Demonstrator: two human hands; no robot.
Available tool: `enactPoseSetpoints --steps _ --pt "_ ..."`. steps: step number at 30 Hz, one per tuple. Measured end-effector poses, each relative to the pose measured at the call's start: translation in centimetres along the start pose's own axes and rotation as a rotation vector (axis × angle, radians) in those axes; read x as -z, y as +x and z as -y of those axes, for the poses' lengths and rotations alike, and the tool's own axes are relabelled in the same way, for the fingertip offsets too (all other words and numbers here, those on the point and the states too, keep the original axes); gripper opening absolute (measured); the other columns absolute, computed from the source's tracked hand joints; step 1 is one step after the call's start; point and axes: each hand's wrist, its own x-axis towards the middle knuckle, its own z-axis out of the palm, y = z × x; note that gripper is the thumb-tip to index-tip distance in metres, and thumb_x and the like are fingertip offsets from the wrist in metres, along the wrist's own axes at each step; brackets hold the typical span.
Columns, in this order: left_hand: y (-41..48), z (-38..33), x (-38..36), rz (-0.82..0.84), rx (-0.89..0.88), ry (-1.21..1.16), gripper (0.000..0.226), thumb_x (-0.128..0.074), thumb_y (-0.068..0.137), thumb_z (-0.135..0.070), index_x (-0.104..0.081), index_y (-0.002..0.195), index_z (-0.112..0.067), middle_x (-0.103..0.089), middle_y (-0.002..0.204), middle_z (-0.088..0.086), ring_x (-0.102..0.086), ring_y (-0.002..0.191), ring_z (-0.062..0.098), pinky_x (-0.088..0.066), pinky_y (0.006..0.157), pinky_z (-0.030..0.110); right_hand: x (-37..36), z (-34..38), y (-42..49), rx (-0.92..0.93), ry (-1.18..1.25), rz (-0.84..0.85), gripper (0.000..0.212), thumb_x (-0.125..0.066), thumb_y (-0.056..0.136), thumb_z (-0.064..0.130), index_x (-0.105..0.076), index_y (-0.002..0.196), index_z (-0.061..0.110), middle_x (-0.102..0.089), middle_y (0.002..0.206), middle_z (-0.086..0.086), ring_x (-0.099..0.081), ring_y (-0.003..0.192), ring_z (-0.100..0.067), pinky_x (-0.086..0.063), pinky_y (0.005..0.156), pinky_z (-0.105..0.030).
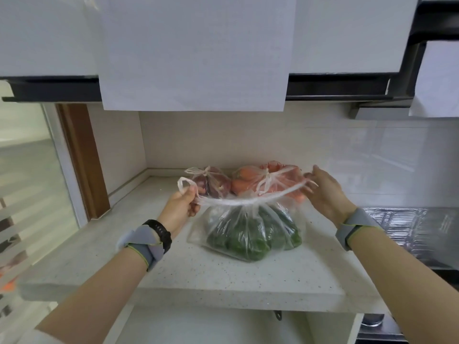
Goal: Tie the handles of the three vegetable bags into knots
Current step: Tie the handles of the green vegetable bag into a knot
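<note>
A clear plastic bag of green vegetables (250, 234) lies on the speckled countertop (218, 276), nearest to me. Its two handles (238, 201) are pulled out sideways and cross in a twist above the bag. My left hand (180, 207) grips the left handle's loop. My right hand (325, 192) pinches the right handle's end. Behind it sit a bag of dark red vegetables (213, 184) and a bag of carrots (263, 182), each with its handles tied in a knot on top.
White upper cabinets (193, 50) hang low over the counter. A tiled wall closes the back and a wooden door frame (82, 160) stands at the left. A foil-covered surface (407, 229) lies to the right of the counter.
</note>
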Motion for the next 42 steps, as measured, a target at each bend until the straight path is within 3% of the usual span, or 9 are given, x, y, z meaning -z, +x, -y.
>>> enactPoseSetpoints --steps 2,7,16,20,25,31,33,36,42 --pt "-1.0 0.6 -0.5 0.153 -0.01 0.115 0.054 -0.042 0.094 -0.044 -0.037 0.14 -0.017 -0.046 0.132 -0.001 -0.054 0.104 0.009 -0.041 0.087 0.021 -0.1 -0.1 -1.9 0.008 -0.333 0.184 0.04 -0.05 0.092 0.046 -0.038 0.12 0.021 -0.059 0.107 0.001 -0.063 0.092 -0.013 -0.048 0.087 -0.037" --pt "-1.5 4.9 -1.6 0.313 -0.202 0.918 0.126 -0.037 0.053 -0.095 -0.002 0.151 -0.023 0.012 0.156 -0.009 0.007 0.144 0.01 -0.005 0.119 0.037 -0.7 -2.1 -4.9 -0.004 -0.807 0.527 0.034 -0.029 0.098 0.045 -0.035 0.13 0.035 -0.04 0.132 0.014 -0.036 0.123 -0.009 -0.028 0.101 -0.028" --pt "-0.8 3.7 -8.1 0.068 -0.29 0.839 0.105 -0.042 0.06 -0.087 0.005 0.144 -0.045 -0.012 0.157 -0.004 -0.014 0.144 0.021 -0.022 0.113 0.054 -4.0 -3.3 -1.9 0.078 -0.859 0.462 0.083 -0.055 0.069 0.077 -0.043 0.138 0.031 -0.041 0.137 0.018 -0.039 0.128 -0.011 -0.028 0.114 -0.043" --pt "-0.2 3.4 -8.8 0.109 -0.385 1.025 0.082 -0.035 0.068 -0.084 -0.008 0.139 -0.051 -0.024 0.151 -0.007 -0.029 0.136 0.024 -0.032 0.107 0.052 -4.7 -2.5 -0.7 0.03 -0.726 0.468 0.034 -0.056 0.086 0.054 -0.068 0.101 0.026 -0.068 0.105 0.01 -0.062 0.102 -0.014 -0.044 0.087 -0.023" --pt "1.2 3.7 -8.3 0.216 -0.429 1.027 0.071 -0.03 0.074 -0.08 -0.016 0.137 -0.05 -0.027 0.149 -0.007 -0.035 0.132 0.024 -0.036 0.104 0.049 -4.3 -2.3 1.2 -0.07 -0.821 0.495 0.063 -0.063 0.072 0.07 -0.07 0.104 0.017 -0.072 0.107 -0.008 -0.067 0.101 -0.027 -0.048 0.099 -0.045" --pt "2.0 3.0 -8.3 0.307 -0.407 0.902 0.062 -0.033 0.078 -0.075 -0.041 0.128 -0.041 -0.042 0.139 -0.003 -0.042 0.125 0.02 -0.036 0.102 0.042 -4.6 -5.1 0.7 0.237 -0.898 0.374 0.034 -0.046 0.098 0.031 -0.066 0.097 0.004 -0.061 0.107 -0.019 -0.058 0.093 -0.023 -0.044 0.082 -0.028" --pt "2.1 3.0 -8.5 0.334 -0.409 0.831 0.061 -0.034 0.078 -0.077 -0.045 0.122 -0.036 -0.05 0.125 0.0 -0.048 0.113 0.019 -0.04 0.096 0.04 -4.5 -5.7 0.5 0.318 -1.004 0.447 0.035 -0.041 0.099 0.029 -0.063 0.101 0.002 -0.064 0.102 -0.023 -0.06 0.092 -0.03 -0.046 0.087 -0.038" --pt "2.4 3.0 -8.8 0.331 -0.392 0.826 0.053 -0.045 0.08 -0.07 -0.048 0.115 -0.03 -0.053 0.112 0.001 -0.052 0.097 0.016 -0.044 0.084 0.034 -3.9 -6.1 0.6 0.394 -1.131 0.501 0.029 -0.038 0.098 0.032 -0.061 0.093 0.015 -0.067 0.089 -0.009 -0.062 0.086 -0.028 -0.048 0.083 -0.053" --pt "2.7 3.3 -8.8 0.328 -0.408 0.85 0.04 -0.049 0.082 -0.064 -0.05 0.099 -0.028 -0.058 0.096 -0.002 -0.056 0.089 0.015 -0.047 0.081 0.04 -3.9 -6.0 0.7 0.512 -1.34 0.556 0.031 -0.032 0.099 0.037 -0.059 0.106 0.024 -0.068 0.098 0.0 -0.063 0.091 -0.021 -0.049 0.084 -0.044"
